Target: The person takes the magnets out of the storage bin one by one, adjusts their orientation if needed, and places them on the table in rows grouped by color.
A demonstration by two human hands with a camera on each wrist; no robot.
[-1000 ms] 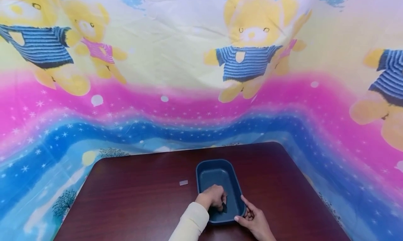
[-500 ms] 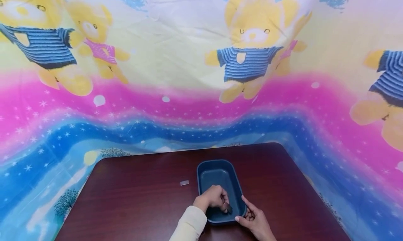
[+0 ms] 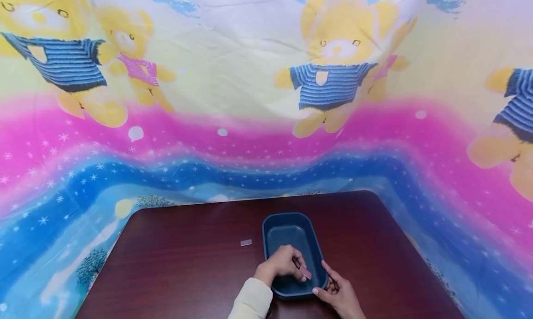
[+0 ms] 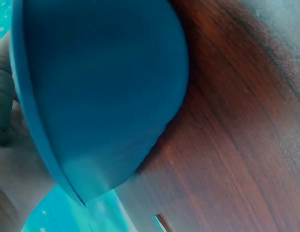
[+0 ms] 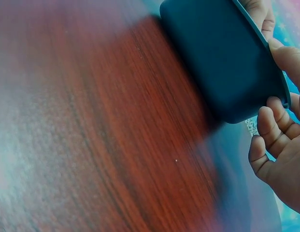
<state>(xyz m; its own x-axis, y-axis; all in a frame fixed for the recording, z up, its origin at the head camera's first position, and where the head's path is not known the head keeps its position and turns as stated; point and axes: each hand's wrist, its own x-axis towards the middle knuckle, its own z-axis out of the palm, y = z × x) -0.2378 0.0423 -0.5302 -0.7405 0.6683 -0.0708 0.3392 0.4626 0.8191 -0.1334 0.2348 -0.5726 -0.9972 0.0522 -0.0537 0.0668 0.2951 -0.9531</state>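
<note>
A deep blue rectangular tub [image 3: 287,235] with rounded corners stands on the table. Inside its near part, my left hand [image 3: 283,262] pinches a small flat pinkish piece [image 3: 306,273] between thumb and fingers; its exact kind is too small to tell. My right hand [image 3: 342,295] grips the tub's near right corner. In the right wrist view, the thumb of that right hand [image 5: 285,150] lies on the rim while other fingers touch the outer wall. The tub's side [image 4: 106,96] fills much of the left wrist view and hides what the left hand holds.
A small silvery flat rectangle [image 3: 246,242] lies on the dark red-brown table [image 3: 187,263], left of the tub. Behind the table's far edge hangs a cloth [image 3: 233,92] printed with teddy bears.
My left hand has shifted slightly right inside the tub, and the piece it holds has turned from a dark side to a pinkish one. The right hand keeps its hold on the corner.
</note>
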